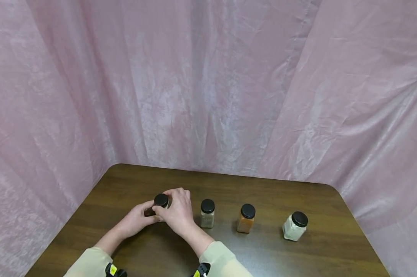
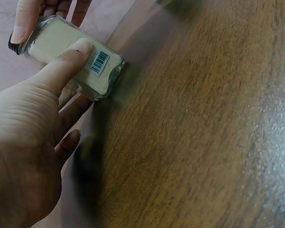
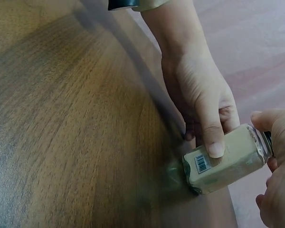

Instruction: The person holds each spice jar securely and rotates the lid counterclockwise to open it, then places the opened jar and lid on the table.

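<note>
A square glass jar of pale powder (image 2: 59,40) with a black lid (image 1: 161,200) is between both hands at the left of the table. My left hand (image 1: 136,220) grips the jar's body, its thumb lying across the side by a barcode label (image 3: 202,163). At the jar's top, my right hand (image 1: 179,211) holds the lid end, thumb on the near side and fingers behind. In the right wrist view the jar is tilted in the frame, and its base is close to the tabletop; whether it touches, I cannot tell.
To the right, a jar of greyish powder (image 1: 207,219), a jar of orange powder (image 1: 245,224) and a jar of white powder (image 1: 293,231) stand apart on the brown wooden table (image 1: 270,257), all black-lidded. Pink curtains (image 1: 208,88) hang behind the table and at its sides.
</note>
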The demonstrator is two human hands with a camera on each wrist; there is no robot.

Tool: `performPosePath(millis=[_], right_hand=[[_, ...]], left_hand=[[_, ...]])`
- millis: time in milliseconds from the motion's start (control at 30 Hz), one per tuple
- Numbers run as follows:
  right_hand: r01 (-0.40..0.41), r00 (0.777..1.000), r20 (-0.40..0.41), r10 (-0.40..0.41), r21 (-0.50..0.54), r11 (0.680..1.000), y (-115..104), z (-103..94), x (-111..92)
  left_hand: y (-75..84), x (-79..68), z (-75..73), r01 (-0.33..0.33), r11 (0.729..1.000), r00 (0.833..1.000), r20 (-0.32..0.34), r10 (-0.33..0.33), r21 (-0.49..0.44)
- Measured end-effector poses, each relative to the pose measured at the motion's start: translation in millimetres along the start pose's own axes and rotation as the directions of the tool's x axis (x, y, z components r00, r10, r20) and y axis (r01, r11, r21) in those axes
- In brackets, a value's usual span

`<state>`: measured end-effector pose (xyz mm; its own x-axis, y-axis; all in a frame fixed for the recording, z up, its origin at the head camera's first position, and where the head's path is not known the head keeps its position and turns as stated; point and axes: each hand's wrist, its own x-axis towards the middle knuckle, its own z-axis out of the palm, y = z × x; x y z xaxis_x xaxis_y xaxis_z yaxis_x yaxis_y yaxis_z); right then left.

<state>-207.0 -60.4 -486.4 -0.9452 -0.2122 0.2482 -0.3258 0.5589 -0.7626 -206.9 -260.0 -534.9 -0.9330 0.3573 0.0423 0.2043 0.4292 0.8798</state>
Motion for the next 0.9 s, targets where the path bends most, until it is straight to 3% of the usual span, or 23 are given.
performPosePath(millis=[200,467,900], right_hand=[[0.050,0.998,-0.025,-0.050,-0.010,0.999,1.8,-1.4,-1.0],[0.040,0.999,-0.007,-0.040,-0.018,0.999,0.3,-2.0,-1.3],[0.045,0.999,0.014,-0.045,-0.007,0.999,0.2,-0.2,-2.8]], left_hand=[[-0.3,1.1,0.7,-0.018,1.000,1.000,0.011,0.018,-0.002],[-3.0,2.6,-0.3,0.027,1.000,1.000,0.015,-0.026,-0.017],[-2.0,0.3,-0.4,0.001,0.998,0.999,0.042,0.001,-0.057]])
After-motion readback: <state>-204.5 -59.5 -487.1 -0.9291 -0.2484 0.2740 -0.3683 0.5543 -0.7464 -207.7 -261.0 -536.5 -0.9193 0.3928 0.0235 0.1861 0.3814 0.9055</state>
